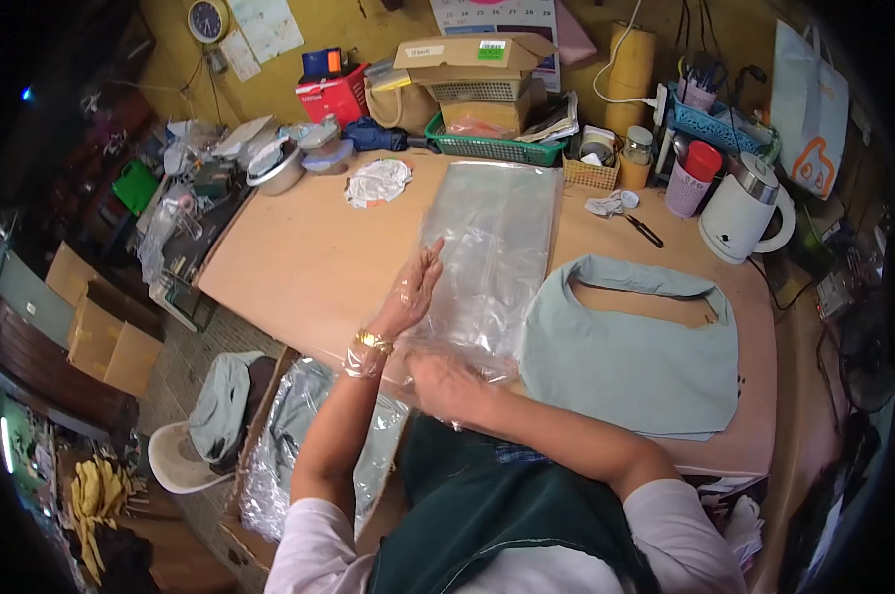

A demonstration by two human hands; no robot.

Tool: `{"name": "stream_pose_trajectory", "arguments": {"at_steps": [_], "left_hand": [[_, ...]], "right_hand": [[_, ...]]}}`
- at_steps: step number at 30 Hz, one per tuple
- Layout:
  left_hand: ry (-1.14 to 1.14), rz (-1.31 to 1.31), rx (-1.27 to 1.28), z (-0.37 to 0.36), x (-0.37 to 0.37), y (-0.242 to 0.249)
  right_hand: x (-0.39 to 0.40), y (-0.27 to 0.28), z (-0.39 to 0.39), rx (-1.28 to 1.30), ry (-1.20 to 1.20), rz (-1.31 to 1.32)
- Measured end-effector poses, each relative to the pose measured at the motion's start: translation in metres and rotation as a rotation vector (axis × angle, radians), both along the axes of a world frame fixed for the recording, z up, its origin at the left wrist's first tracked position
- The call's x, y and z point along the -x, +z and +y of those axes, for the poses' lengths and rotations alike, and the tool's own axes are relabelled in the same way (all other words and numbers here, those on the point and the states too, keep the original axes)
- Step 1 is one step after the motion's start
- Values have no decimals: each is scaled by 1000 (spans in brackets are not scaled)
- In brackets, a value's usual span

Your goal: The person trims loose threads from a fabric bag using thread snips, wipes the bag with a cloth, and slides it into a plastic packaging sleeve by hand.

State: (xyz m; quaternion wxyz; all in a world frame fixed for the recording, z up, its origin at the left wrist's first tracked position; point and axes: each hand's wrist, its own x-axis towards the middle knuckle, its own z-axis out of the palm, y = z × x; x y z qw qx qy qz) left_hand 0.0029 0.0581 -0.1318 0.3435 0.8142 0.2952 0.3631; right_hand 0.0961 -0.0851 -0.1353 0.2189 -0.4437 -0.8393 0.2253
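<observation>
Clear film shines around my left hand (410, 294) and its wrist, and the fingers are stretched out over the left edge of a stack of clear plastic bags (492, 233). Crumpled clear plastic lies by my right hand (449, 384), which is low at the near end of the stack. Motion blurs that hand, so its fingers and any grip are unclear. Right of the stack, a grey-green cloth bag (631, 361) with a handle opening lies flat on the table (299, 243).
Black snips (645, 231), a white kettle (745, 213) and a pink cup (687, 188) stand or lie at the right. A green basket (497, 148) sits at the back. Below the table's left edge is a carton with plastic-wrapped cloth (314, 436).
</observation>
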Motion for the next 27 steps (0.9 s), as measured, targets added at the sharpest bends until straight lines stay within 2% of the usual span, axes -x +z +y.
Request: {"name": "stream_pose_trajectory", "arguments": {"at_steps": [1, 2, 3, 4, 6, 7, 8, 9, 10, 12, 15, 16, 18, 20, 22, 23, 25, 26, 27], "left_hand": [[-10, 7, -11, -1, 3, -8], [116, 1, -25, -3, 6, -21], [243, -7, -40, -4, 10, -33], [234, -3, -45, -2, 16, -44], [329, 280, -306, 1, 27, -57], [358, 372, -394, 1, 30, -57], [294, 581, -361, -2, 30, -45], [230, 787, -328, -2, 30, -38], [226, 786, -330, -8, 25, -37], [633, 38, -179, -24, 13, -43], [680, 152, -164, -38, 9, -28], [713, 197, -166, -42, 9, -24], [666, 246, -189, -31, 28, -39], [619, 294, -211, -27, 34, -47], [627, -34, 54, -31, 29, -44], [625, -29, 55, -31, 31, -46], [537, -431, 262, -35, 35, -52], [537, -430, 265, -44, 31, -46], [584, -446, 373, -57, 23, -33]], "right_hand": [[2, -25, 16, -237, -174, -118], [5, -48, 28, -469, -348, -240], [6, -49, 37, -473, -358, -236], [6, -51, 47, -396, -360, -277], [6, -41, 54, -310, -368, -317], [6, -31, 53, -123, -345, -404], [6, -24, 53, 62, -318, -488], [7, -29, 59, 62, -325, -490], [8, -33, 64, 5, -404, -413], [8, -29, 67, -53, -482, -336], [2, -23, 67, -76, -421, -353], [3, -32, 71, -93, -444, -264], [4, -45, 75, -110, -467, -172], [5, -54, 74, -262, -474, -105], [4, -61, 77, -305, -485, -177], [4, -59, 77, -350, -495, -250], [4, -56, 72, -350, -498, -176], [3, -53, 70, -357, -499, -105], [3, -55, 71, -355, -499, -106]]}}
